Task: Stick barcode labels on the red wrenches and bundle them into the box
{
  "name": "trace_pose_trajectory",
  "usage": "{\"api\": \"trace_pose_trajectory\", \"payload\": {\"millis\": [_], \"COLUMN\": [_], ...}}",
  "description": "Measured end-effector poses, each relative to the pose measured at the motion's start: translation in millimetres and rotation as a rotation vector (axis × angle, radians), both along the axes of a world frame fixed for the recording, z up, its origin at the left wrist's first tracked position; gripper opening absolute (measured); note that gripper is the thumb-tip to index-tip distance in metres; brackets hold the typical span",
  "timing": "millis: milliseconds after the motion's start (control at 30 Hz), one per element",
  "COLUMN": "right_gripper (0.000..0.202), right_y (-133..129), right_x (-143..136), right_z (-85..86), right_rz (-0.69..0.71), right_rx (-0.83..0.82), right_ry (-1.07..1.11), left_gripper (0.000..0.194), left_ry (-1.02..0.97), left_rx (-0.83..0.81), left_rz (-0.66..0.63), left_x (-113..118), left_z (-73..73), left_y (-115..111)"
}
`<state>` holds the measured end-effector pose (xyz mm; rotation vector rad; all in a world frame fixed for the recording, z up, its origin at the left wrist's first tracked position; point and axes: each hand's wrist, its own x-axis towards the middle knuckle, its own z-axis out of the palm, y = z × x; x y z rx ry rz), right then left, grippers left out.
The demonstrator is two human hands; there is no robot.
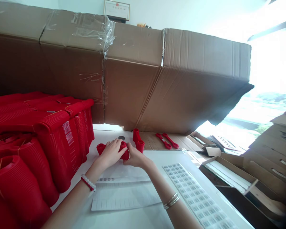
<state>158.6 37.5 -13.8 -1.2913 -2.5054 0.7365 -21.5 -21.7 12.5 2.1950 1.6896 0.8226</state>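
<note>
Over the white table, my left hand (pixel 113 152) is wrapped across the top of a red plastic piece (pixel 100 148) with rounded ends. My right hand (pixel 134 156) has its fingers bent against the right end of the same piece. Both hands are closed on it, and much of it is hidden under my fingers. Just beyond my right hand stands another red plastic piece (pixel 137 140) with two rounded ends. Farther right, two slim red pieces (pixel 167 141), wide at both ends, lie side by side on flat cardboard (pixel 149 145).
Nested red plastic stacks (pixel 62 136), some with rubber bands, pile up at left. A large taped cardboard sheet (pixel 133 86) leans across the back. Label sheets (pixel 195 194) and blank label paper (pixel 124 195) lie in front. Open cardboard boxes (pixel 249 160) stand at right.
</note>
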Motion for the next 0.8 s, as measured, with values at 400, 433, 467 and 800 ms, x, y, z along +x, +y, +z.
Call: {"api": "trace_pose_trajectory", "payload": {"millis": [400,433,467,800], "right_gripper": [0.036,0.037,0.039,0.029], "right_y": [-9,-9,-9,1], "right_x": [0,0,1,6], "right_z": [15.8,16.4,16.6,0.8], "right_rz": [0.085,0.084,0.083,0.001], "right_rx": [-0.133,-0.133,-0.135,-0.210], "right_ry": [0.191,0.199,0.206,0.244], "left_gripper": [0.048,0.046,0.044,0.039], "left_ry": [-0.069,-0.067,-0.062,-0.081], "left_rx": [-0.021,-0.018,-0.019,-0.274], "left_rz": [0.087,0.122,0.159,0.410], "left_x": [-2,-5,-9,-43], "left_z": [7.2,8.5,9.1,-14.8], "left_y": [-3,-3,-2,20]}}
